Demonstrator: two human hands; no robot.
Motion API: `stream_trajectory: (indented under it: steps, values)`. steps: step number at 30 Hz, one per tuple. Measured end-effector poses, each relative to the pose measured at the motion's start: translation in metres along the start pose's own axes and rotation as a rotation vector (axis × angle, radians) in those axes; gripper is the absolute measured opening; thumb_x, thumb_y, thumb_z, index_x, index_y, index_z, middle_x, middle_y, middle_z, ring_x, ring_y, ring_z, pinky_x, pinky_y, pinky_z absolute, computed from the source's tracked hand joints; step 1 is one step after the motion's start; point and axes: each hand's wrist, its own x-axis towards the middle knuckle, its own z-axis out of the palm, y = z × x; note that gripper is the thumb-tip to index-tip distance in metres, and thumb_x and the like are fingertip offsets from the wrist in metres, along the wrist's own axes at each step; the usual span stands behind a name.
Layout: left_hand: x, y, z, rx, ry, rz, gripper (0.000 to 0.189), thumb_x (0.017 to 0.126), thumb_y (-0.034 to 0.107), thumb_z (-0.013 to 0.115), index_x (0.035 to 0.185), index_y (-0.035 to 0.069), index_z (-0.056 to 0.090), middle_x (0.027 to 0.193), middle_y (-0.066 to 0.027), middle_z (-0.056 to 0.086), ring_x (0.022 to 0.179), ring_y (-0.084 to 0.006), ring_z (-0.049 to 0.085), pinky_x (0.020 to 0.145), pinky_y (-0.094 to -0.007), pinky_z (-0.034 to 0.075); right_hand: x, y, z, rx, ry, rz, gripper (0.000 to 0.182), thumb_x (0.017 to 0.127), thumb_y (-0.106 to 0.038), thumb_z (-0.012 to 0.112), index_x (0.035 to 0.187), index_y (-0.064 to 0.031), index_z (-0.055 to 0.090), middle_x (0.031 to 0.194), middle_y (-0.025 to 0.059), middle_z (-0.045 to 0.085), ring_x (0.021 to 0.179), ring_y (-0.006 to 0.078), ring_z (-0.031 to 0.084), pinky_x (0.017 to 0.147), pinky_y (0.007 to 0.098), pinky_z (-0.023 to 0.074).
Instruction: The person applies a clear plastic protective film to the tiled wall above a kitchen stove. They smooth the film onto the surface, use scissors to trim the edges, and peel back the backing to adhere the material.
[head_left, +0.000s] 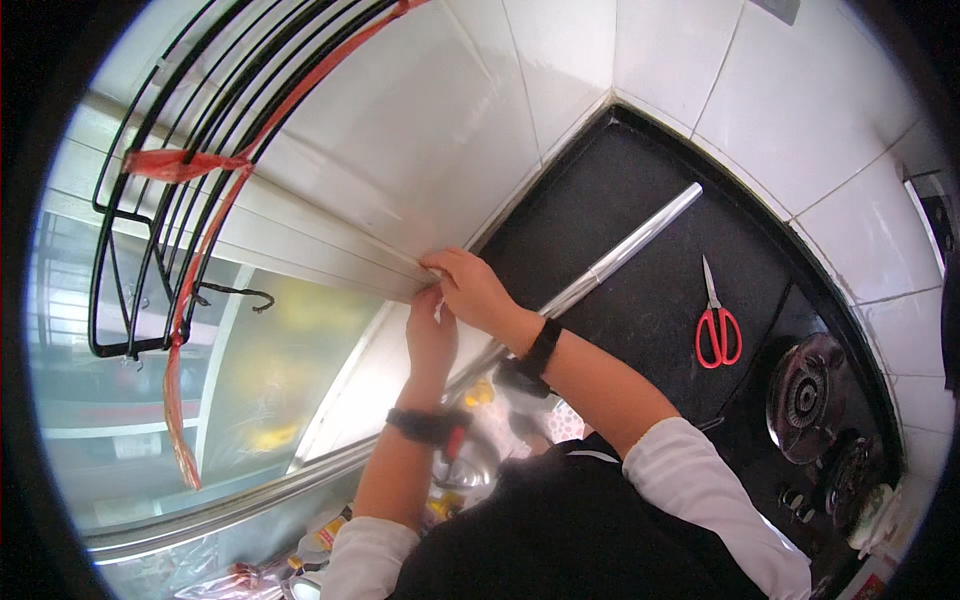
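Both hands meet at the lower end of a white tiled wall edge, beside a window frame. My left hand (433, 330) has its fingertips raised against the pale edge. Just above and right of it, my right hand (480, 292) touches the same edge with thumb and fingers close together; whether either pinches something thin is hidden. A roll of shiny silver foil or film (645, 232) lies diagonally on the black countertop (577, 195), passing behind my right wrist. Scissors with red handles (718, 337) lie on the counter to the right, blades pointing away.
A black wire rack (187, 157) tied with red plastic cord (187, 166) hangs at upper left over a glass window (300, 352). A gas burner (806, 397) is at the right. Bottles and plastic bags stand low at left. White tiled walls (570, 60) bound the counter.
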Motion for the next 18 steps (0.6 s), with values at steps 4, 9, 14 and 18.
stream_trajectory:
  steps: [4,9,14,18]
  values:
    - [-0.002,0.028,-0.012,-0.011,0.038,0.006,0.023,0.086,0.009,0.055,0.108,0.003,0.058,0.112,-0.0148,0.059,0.104,-0.0330,0.057,0.089,-0.0382,0.044,0.015,-0.021,-0.006,0.011,-0.078,0.055,0.024,0.085,0.000,0.045,0.101,0.0027,0.062,0.098,0.0177,0.063,0.091,0.0345,0.060,0.081,0.0354,0.0476]
    - [-0.006,0.025,-0.019,0.065,0.073,0.082,0.022,0.085,0.010,0.057,0.106,0.004,0.059,0.109,-0.0144,0.060,0.102,-0.0326,0.057,0.088,-0.0381,0.044,0.026,-0.042,-0.008,0.325,-0.050,0.030,0.024,0.086,0.001,0.044,0.101,0.0028,0.062,0.097,0.0182,0.064,0.092,0.0313,0.062,0.082,0.0342,0.0476]
    - [-0.006,0.035,-0.025,0.047,0.091,0.141,0.020,0.085,0.010,0.057,0.104,0.005,0.059,0.107,-0.0144,0.060,0.101,-0.0323,0.057,0.088,-0.0386,0.045,0.029,-0.031,-0.009,0.163,-0.087,0.039,0.022,0.082,0.001,0.045,0.096,0.0010,0.062,0.094,0.0178,0.063,0.088,0.0334,0.060,0.078,0.0358,0.0474]
    - [-0.009,0.030,-0.030,0.113,0.056,0.169,0.023,0.085,0.009,0.057,0.107,0.004,0.058,0.109,-0.0147,0.059,0.103,-0.0328,0.056,0.089,-0.0389,0.044,0.035,-0.059,-0.016,0.040,-0.120,-0.054,0.023,0.086,0.001,0.044,0.101,0.0013,0.061,0.095,0.0158,0.064,0.088,0.0273,0.061,0.080,0.0298,0.0465]
